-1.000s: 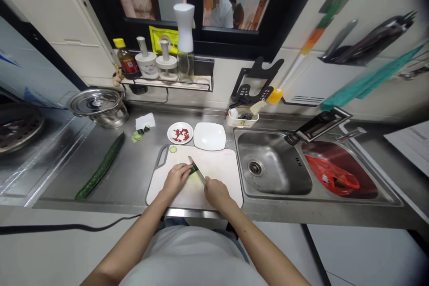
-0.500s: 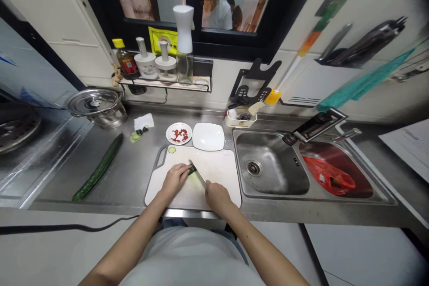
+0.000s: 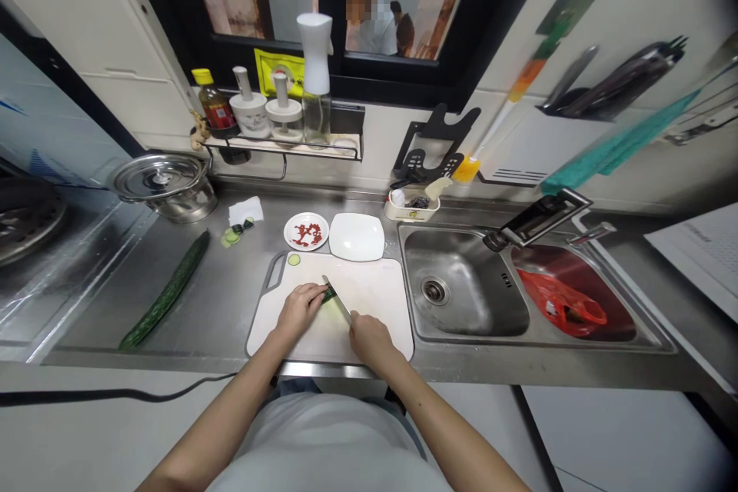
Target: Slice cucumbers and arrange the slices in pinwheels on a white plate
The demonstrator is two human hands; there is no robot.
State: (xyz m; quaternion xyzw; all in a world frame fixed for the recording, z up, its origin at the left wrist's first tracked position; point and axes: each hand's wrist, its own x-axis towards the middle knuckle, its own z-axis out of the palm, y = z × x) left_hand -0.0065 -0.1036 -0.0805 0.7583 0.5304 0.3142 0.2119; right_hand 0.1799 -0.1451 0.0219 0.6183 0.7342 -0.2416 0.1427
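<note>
A white cutting board [image 3: 374, 323] with a grey edge lies on the counter before me. On it my left hand [image 3: 300, 309] presses down a short piece of cucumber [image 3: 328, 294], its fingers closed over the dark green skin and hiding part of it. My right hand [image 3: 370, 337] grips the handle of a knife [image 3: 339, 298], whose blade slants up and left against the cucumber beside my left fingertips. One pale cucumber slice [image 3: 294, 260] rests in the board's upper left corner.
A whole cucumber [image 3: 167, 292] lies to the left, with cucumber scraps [image 3: 234, 234] beyond it. Behind the board stand a plate of chopped red pieces [image 3: 297, 243] and a white plate [image 3: 357, 237]. The sink [image 3: 467, 315] is at right; a lidded pot [image 3: 184, 204] stands back left.
The view has shifted very slightly. Both hands, the knife and the cucumber piece keep nearly the same places on the board.
</note>
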